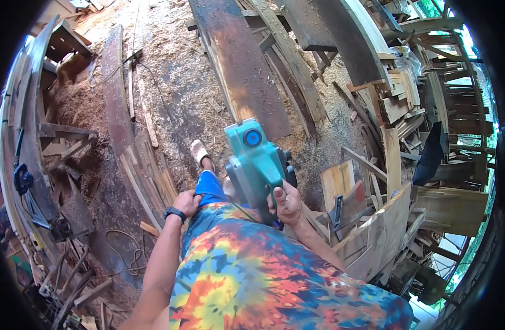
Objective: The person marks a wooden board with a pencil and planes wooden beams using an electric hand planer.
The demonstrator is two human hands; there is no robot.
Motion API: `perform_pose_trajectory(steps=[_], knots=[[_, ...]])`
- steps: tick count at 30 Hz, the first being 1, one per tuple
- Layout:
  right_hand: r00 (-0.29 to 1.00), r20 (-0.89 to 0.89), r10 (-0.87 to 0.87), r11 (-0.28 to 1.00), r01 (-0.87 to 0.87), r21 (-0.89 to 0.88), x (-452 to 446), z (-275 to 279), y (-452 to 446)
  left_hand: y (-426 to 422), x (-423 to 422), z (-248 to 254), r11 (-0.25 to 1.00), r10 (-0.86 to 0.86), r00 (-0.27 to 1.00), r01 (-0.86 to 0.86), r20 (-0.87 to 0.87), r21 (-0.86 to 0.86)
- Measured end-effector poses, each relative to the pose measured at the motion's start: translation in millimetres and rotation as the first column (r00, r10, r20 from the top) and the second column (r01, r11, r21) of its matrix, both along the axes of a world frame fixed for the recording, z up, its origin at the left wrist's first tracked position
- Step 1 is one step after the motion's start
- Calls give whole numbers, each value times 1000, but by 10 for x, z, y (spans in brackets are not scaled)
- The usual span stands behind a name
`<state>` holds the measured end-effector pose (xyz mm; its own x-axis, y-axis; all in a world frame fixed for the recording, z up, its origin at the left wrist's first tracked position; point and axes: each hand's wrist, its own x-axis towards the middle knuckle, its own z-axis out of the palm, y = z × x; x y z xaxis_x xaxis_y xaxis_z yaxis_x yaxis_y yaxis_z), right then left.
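Note:
A green electric planer [263, 165] with a round blue knob is in my right hand [286, 204], whose fingers wrap around its rear handle. Its front end overlaps the near end of a long dark plank [247, 66] with a pale, freshly bared left edge; I cannot tell whether the two touch. At my left thigh, my left hand [187, 203], with a black watch on the wrist, is closed on the blue shorts [209, 187]. Part of its fingers is hidden.
More boards [117, 99] lie left of my feet, over a floor covered with shavings [181, 82]. A thin cord [137, 250] loops on the ground at lower left. Stacked offcuts and panels [373, 236] crowd the right side. A blue tool [22, 179] rests at far left.

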<state>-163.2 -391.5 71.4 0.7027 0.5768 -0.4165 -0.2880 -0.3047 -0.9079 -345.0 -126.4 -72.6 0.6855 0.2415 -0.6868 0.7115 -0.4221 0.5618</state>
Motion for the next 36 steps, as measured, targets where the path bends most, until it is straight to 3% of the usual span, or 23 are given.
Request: perform_pose_trajectory(steps=[4,5,7,12,15,18,21,24,27,30,36], knots=[[999,39,16,1000,-16,-4,262,75,346,142,18,-78,998,1,1000,0,-21,56],[998,61,16,1000,-16,-1,363,94,485,177,-11,-71,998,57,997,-59,51,25],[999,32,2,1000,-3,25,553,98,780,256,-59,-85,994,92,995,-93,33,49],[983,177,56,997,-65,41,1284,42,1673,382,-204,-354,974,211,971,-219,115,53],[977,202,73,995,-86,58,1836,16,2354,380,-121,-240,940,320,929,-337,186,63],[975,209,72,994,-88,67,2431,-69,3048,318,-112,-395,846,532,795,-513,291,-146],[990,83,114,986,-123,113,2773,-105,3285,200,-85,-362,767,642,706,-590,299,-252],[992,-14,126,982,-123,145,2643,-96,3033,36,-115,-406,736,677,674,-619,295,-275],[995,31,92,992,-94,87,2093,9,2442,-178,-196,-550,726,687,669,-644,283,-240],[999,2,43,999,-43,30,1488,51,1689,-356,-308,-617,743,669,719,-640,190,-194],[998,51,-27,999,28,-23,295,123,366,-656,-415,-740,837,545,822,-523,163,-163]])
